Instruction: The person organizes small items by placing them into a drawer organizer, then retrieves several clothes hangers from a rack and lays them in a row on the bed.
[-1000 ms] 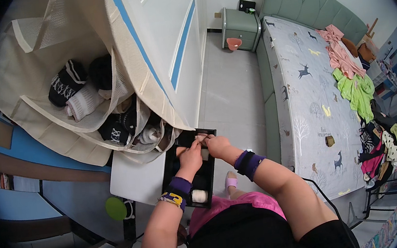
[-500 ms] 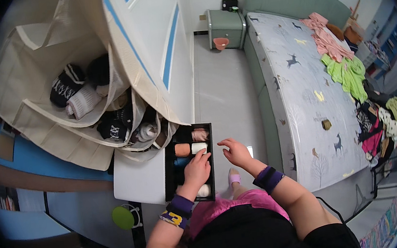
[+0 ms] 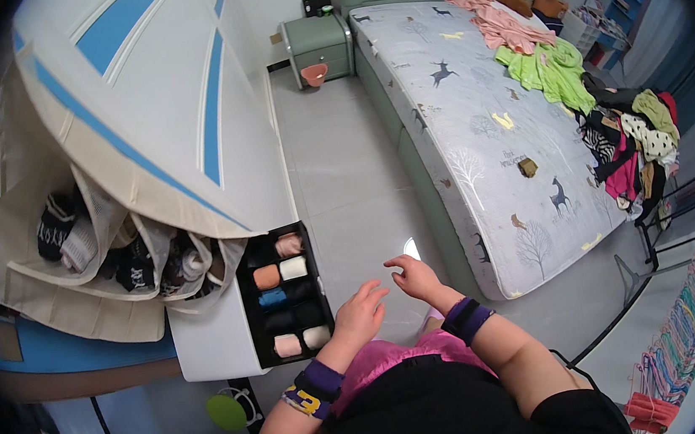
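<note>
Beside the box, my left hand (image 3: 360, 312) hovers empty with its fingers stretched and apart. My right hand (image 3: 414, 279) is close to it on the right, fingers loosely bent and apart, holding nothing. To the left of both lies a black compartment box (image 3: 313, 259) with rolled socks in it: a pink roll (image 3: 289, 245), an orange roll (image 3: 267, 277), a white roll (image 3: 293, 268), a blue roll (image 3: 272, 299), and pale ones at the near end. Dark compartments hide what they hold. The box rests on a white surface (image 3: 208, 342).
A beige hanging organizer (image 3: 111, 305) with dark and grey socks in its pockets is at the left, against a white and blue door (image 3: 156, 85). At right stands a bed (image 3: 477, 161) with heaped clothes (image 3: 632, 140). A clothes rack with hangers (image 3: 675, 352) and a green stool (image 3: 226, 411) are nearby.
My left hand has lifted away from the sock box and come over toward my right hand. The view has swung to the right, so the whole box shows now.
</note>
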A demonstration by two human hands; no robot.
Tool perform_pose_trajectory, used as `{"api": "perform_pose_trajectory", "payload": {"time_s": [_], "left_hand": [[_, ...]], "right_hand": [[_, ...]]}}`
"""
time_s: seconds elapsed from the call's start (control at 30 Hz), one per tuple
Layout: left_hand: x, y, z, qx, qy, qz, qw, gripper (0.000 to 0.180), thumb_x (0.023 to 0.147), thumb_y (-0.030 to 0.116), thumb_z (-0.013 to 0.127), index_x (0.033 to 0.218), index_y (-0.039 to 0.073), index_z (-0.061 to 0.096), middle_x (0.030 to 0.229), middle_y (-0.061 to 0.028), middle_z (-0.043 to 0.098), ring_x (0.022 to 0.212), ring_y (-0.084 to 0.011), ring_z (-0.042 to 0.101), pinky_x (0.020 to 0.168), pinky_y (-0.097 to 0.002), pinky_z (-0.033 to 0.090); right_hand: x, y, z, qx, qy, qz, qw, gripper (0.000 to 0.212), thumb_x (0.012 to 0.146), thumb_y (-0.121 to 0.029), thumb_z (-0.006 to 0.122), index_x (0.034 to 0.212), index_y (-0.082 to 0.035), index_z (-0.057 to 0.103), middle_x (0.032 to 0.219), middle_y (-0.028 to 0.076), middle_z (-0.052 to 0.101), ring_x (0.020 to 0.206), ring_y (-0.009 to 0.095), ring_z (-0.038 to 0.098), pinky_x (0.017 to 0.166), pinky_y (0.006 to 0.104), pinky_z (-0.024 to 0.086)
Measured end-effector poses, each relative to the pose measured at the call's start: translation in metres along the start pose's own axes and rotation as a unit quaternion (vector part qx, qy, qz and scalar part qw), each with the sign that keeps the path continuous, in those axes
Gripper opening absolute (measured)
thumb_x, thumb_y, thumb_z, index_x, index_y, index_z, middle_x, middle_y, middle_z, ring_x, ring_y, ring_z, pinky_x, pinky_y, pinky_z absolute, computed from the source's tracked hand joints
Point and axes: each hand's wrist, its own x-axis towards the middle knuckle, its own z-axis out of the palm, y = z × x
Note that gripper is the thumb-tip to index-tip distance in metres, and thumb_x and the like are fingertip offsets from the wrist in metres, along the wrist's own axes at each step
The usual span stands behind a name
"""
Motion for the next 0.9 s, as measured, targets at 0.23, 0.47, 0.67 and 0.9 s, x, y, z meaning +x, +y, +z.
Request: {"api": "perform_pose_trajectory", "payload": {"time_s": [0.23, 0.47, 0.67, 0.9], "left_hand": [[0.057, 0.040, 0.039, 0.003, -0.084, -0.015, 0.996, 0.027, 0.085, 0.016, 0.059, 0.112, 0.014, 0.063, 0.125, -0.0054, 0.056, 0.093, -0.0298, 0.063, 0.078, -0.0410, 0.052], [0.132, 0.101, 0.128, 0.012, -0.161, 0.058, 0.985, 0.025, 0.085, 0.017, 0.059, 0.110, 0.013, 0.064, 0.119, -0.0077, 0.059, 0.094, -0.0309, 0.062, 0.079, -0.0407, 0.052], [0.199, 0.143, 0.197, -0.008, -0.223, 0.088, 0.971, 0.026, 0.086, 0.018, 0.059, 0.110, 0.012, 0.064, 0.116, -0.0081, 0.060, 0.084, -0.0281, 0.064, 0.075, -0.0388, 0.052], [0.257, 0.168, 0.242, 0.034, -0.303, 0.140, 0.942, 0.027, 0.085, 0.017, 0.059, 0.111, 0.011, 0.064, 0.109, -0.0091, 0.063, 0.076, -0.0268, 0.064, 0.071, -0.0371, 0.052]], "right_hand": [[-0.009, 0.075, -0.053, -0.011, 0.044, -0.001, 0.999, 0.029, 0.082, -0.014, 0.059, 0.111, -0.013, 0.066, 0.109, 0.014, 0.063, 0.081, 0.028, 0.066, 0.077, 0.0387, 0.052], [-0.032, 0.180, -0.158, 0.033, 0.117, 0.053, 0.991, 0.033, 0.081, -0.016, 0.058, 0.113, -0.010, 0.066, 0.109, 0.015, 0.064, 0.089, 0.030, 0.065, 0.082, 0.0390, 0.051], [-0.063, 0.255, -0.227, 0.045, 0.163, 0.127, 0.977, 0.034, 0.081, -0.017, 0.058, 0.113, -0.011, 0.067, 0.108, 0.015, 0.066, 0.084, 0.028, 0.066, 0.080, 0.0382, 0.052], [-0.084, 0.304, -0.264, 0.132, 0.217, 0.183, 0.950, 0.033, 0.082, -0.016, 0.059, 0.113, -0.009, 0.066, 0.108, 0.013, 0.067, 0.084, 0.025, 0.067, 0.079, 0.0356, 0.052]]}}
